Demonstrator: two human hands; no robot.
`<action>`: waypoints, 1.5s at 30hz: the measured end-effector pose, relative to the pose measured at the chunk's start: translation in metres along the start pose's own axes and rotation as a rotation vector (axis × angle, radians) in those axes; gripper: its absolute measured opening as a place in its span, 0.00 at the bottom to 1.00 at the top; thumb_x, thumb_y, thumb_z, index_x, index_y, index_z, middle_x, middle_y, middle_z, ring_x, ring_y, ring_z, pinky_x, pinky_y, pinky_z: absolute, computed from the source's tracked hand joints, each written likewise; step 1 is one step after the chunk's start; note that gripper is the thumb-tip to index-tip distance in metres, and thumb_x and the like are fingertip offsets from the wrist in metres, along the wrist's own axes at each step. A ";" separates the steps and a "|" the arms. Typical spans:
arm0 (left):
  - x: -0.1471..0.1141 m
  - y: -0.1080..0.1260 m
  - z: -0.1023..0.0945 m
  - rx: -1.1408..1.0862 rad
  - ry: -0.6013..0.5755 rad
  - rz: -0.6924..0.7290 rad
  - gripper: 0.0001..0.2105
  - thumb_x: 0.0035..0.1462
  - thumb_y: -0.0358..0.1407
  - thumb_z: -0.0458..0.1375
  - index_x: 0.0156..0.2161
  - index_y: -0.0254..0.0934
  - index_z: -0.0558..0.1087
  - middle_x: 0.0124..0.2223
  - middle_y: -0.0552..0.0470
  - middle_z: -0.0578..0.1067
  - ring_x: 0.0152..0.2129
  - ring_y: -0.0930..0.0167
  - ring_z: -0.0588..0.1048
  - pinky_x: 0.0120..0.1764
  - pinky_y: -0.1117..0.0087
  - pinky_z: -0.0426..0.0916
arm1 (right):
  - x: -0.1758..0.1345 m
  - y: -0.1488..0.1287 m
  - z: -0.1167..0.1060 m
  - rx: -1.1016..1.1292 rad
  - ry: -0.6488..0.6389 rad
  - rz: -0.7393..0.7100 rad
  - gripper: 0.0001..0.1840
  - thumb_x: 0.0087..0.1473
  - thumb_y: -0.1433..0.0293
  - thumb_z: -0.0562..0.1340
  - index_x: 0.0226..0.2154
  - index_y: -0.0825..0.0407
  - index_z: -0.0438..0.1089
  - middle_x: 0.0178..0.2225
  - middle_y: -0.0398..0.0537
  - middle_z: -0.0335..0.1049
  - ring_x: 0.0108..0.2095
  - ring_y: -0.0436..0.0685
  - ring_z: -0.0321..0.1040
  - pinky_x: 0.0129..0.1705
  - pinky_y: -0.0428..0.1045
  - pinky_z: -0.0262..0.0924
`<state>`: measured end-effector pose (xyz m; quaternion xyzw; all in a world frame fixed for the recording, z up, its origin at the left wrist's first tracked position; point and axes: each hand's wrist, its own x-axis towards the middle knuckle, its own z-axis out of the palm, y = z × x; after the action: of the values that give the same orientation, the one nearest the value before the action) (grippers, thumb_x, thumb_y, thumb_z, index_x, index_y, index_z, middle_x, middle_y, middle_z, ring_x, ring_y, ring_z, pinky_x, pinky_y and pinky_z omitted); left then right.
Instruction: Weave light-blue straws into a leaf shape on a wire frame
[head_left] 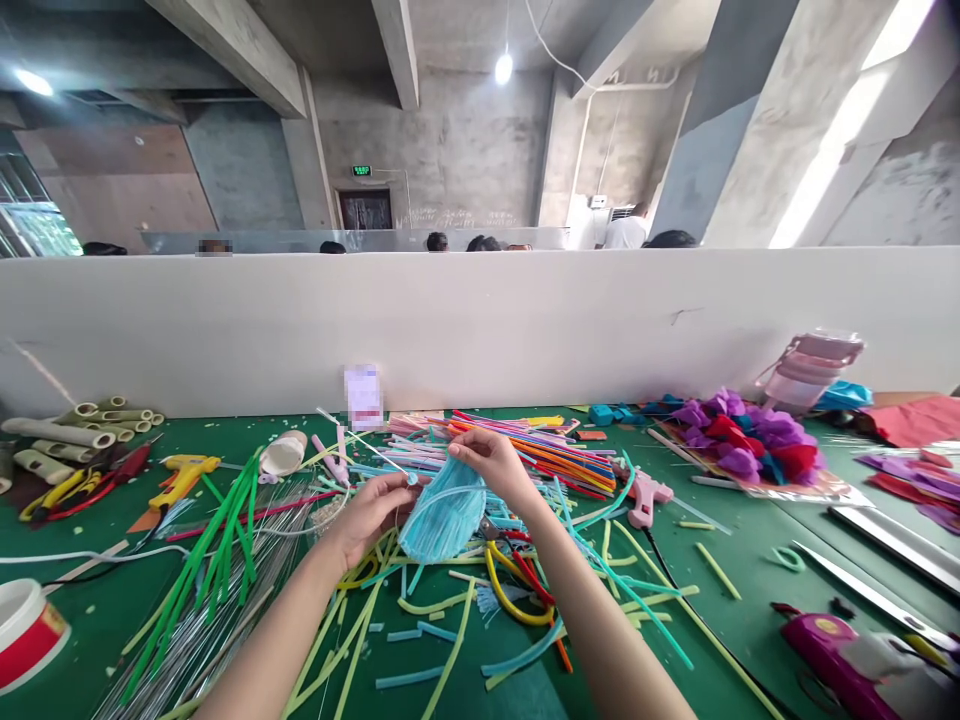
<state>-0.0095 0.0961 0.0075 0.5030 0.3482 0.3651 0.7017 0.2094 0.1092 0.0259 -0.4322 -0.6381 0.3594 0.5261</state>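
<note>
A light-blue fuzzy fan-shaped piece (442,515), apparently of pipe cleaners laid side by side, hangs between my hands over the table. The thumb and fingers of my right hand (493,465) pinch it at its narrow upper end. At its left edge is my left hand (367,520), closed, its fingertips at a thin white stick (364,438) with a small blue tip. The stick slants up and away to the left. Part of the left fingers is hidden behind the blue piece. Below lie yellow-handled pliers (499,590) and cut blue and yellow-green pipe cleaner pieces.
Green pipe cleaners (225,540) and thin wires lie left, near a yellow glue gun (184,480) and bamboo tubes (67,432). A pink glue gun (646,495), purple-red petals (739,430), scissors (874,590) and a pink bottle (814,370) are right. A white partition (525,320) stands behind.
</note>
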 end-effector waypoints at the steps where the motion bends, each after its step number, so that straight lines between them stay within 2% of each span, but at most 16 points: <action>1: 0.000 -0.001 0.001 -0.002 0.005 0.008 0.15 0.49 0.39 0.68 0.43 0.37 0.80 0.38 0.47 0.82 0.33 0.66 0.79 0.37 0.69 0.71 | -0.001 0.000 -0.001 0.007 -0.013 0.000 0.21 0.47 0.52 0.66 0.31 0.55 0.74 0.29 0.46 0.73 0.28 0.53 0.66 0.30 0.47 0.59; 3: 0.001 -0.003 0.001 0.001 0.008 0.019 0.16 0.49 0.41 0.68 0.43 0.37 0.79 0.37 0.47 0.82 0.33 0.65 0.79 0.37 0.68 0.71 | -0.002 0.001 -0.002 0.011 -0.037 0.008 0.23 0.47 0.51 0.67 0.33 0.55 0.76 0.30 0.47 0.73 0.28 0.53 0.66 0.30 0.47 0.58; 5: 0.003 -0.006 0.001 0.016 0.018 0.026 0.18 0.48 0.43 0.68 0.43 0.36 0.79 0.36 0.47 0.82 0.32 0.65 0.79 0.37 0.66 0.71 | -0.003 0.003 -0.002 0.006 -0.056 0.026 0.24 0.47 0.50 0.66 0.32 0.56 0.76 0.27 0.46 0.72 0.26 0.52 0.64 0.27 0.46 0.56; 9: 0.010 -0.013 0.002 0.084 0.106 0.074 0.20 0.43 0.44 0.71 0.40 0.35 0.79 0.32 0.50 0.80 0.30 0.66 0.77 0.36 0.67 0.70 | -0.004 0.003 0.001 0.008 -0.110 0.044 0.25 0.47 0.49 0.67 0.31 0.57 0.76 0.25 0.44 0.70 0.25 0.51 0.63 0.26 0.45 0.55; 14: 0.014 -0.018 0.009 0.164 0.210 0.174 0.15 0.42 0.45 0.71 0.27 0.35 0.78 0.25 0.57 0.74 0.24 0.72 0.70 0.31 0.74 0.64 | -0.007 0.001 -0.001 -0.003 -0.187 0.026 0.24 0.43 0.51 0.69 0.31 0.56 0.75 0.27 0.43 0.69 0.28 0.51 0.63 0.30 0.46 0.57; 17: 0.013 -0.018 0.011 0.180 0.227 0.192 0.16 0.41 0.46 0.70 0.21 0.35 0.74 0.22 0.58 0.70 0.22 0.75 0.66 0.28 0.75 0.61 | -0.007 0.001 -0.001 -0.046 -0.153 0.011 0.23 0.44 0.51 0.69 0.29 0.56 0.73 0.25 0.40 0.64 0.26 0.49 0.58 0.27 0.45 0.53; 22: 0.012 -0.019 0.010 0.185 0.250 0.199 0.18 0.40 0.47 0.71 0.20 0.34 0.71 0.20 0.59 0.67 0.19 0.76 0.63 0.25 0.75 0.59 | -0.008 0.000 0.002 -0.137 -0.091 -0.017 0.19 0.46 0.55 0.68 0.27 0.55 0.71 0.22 0.37 0.56 0.24 0.47 0.49 0.25 0.45 0.45; 28: 0.012 -0.020 0.010 0.186 0.247 0.184 0.19 0.40 0.49 0.70 0.23 0.35 0.73 0.21 0.58 0.69 0.20 0.75 0.65 0.27 0.73 0.62 | -0.009 -0.004 0.003 -0.140 -0.175 -0.030 0.20 0.43 0.55 0.70 0.30 0.54 0.70 0.26 0.39 0.63 0.27 0.49 0.58 0.27 0.44 0.53; 35: 0.013 -0.022 0.006 0.208 0.253 0.191 0.19 0.38 0.50 0.71 0.22 0.35 0.73 0.20 0.58 0.69 0.20 0.74 0.66 0.26 0.74 0.61 | -0.009 0.000 0.008 -0.132 -0.143 -0.020 0.16 0.45 0.58 0.70 0.28 0.53 0.70 0.25 0.39 0.66 0.28 0.51 0.61 0.30 0.45 0.56; 40: 0.013 -0.022 0.006 0.212 0.255 0.169 0.20 0.37 0.51 0.70 0.23 0.35 0.74 0.22 0.56 0.72 0.21 0.72 0.69 0.26 0.73 0.63 | -0.007 -0.005 0.001 -0.077 -0.122 -0.011 0.19 0.48 0.56 0.67 0.36 0.54 0.73 0.36 0.47 0.73 0.36 0.54 0.67 0.37 0.47 0.60; 42: 0.013 -0.022 0.006 0.205 0.250 0.159 0.20 0.37 0.51 0.71 0.24 0.36 0.75 0.22 0.56 0.73 0.21 0.71 0.70 0.27 0.72 0.64 | -0.006 -0.006 -0.002 -0.061 -0.104 0.006 0.21 0.51 0.53 0.65 0.35 0.55 0.73 0.34 0.48 0.73 0.33 0.54 0.67 0.35 0.47 0.61; 45: 0.013 -0.022 0.006 0.185 0.235 0.148 0.19 0.38 0.50 0.71 0.25 0.35 0.76 0.23 0.55 0.74 0.22 0.71 0.71 0.28 0.72 0.66 | -0.005 -0.007 -0.004 -0.068 -0.084 0.035 0.22 0.51 0.52 0.64 0.31 0.56 0.73 0.26 0.45 0.70 0.26 0.51 0.64 0.27 0.46 0.57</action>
<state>0.0053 0.0996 -0.0134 0.5435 0.4219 0.4387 0.5781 0.2120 0.1019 0.0310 -0.4455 -0.6640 0.3643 0.4774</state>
